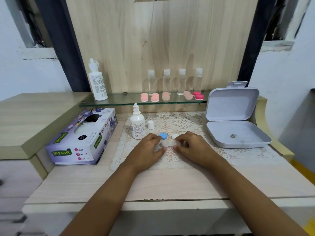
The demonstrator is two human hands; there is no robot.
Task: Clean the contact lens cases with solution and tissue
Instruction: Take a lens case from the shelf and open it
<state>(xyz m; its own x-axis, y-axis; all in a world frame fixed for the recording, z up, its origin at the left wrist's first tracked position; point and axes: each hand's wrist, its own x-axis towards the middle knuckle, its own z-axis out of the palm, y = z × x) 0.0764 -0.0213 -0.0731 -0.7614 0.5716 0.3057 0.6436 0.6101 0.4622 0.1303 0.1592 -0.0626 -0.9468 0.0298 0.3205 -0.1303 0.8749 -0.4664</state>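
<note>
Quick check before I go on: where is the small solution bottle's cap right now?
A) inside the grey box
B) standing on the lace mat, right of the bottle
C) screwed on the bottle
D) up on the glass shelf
B: the white cap stands on the lace mat just right of the solution bottle, whose nozzle is bare; the left hand and right hand pinch a white wad in front.
</note>
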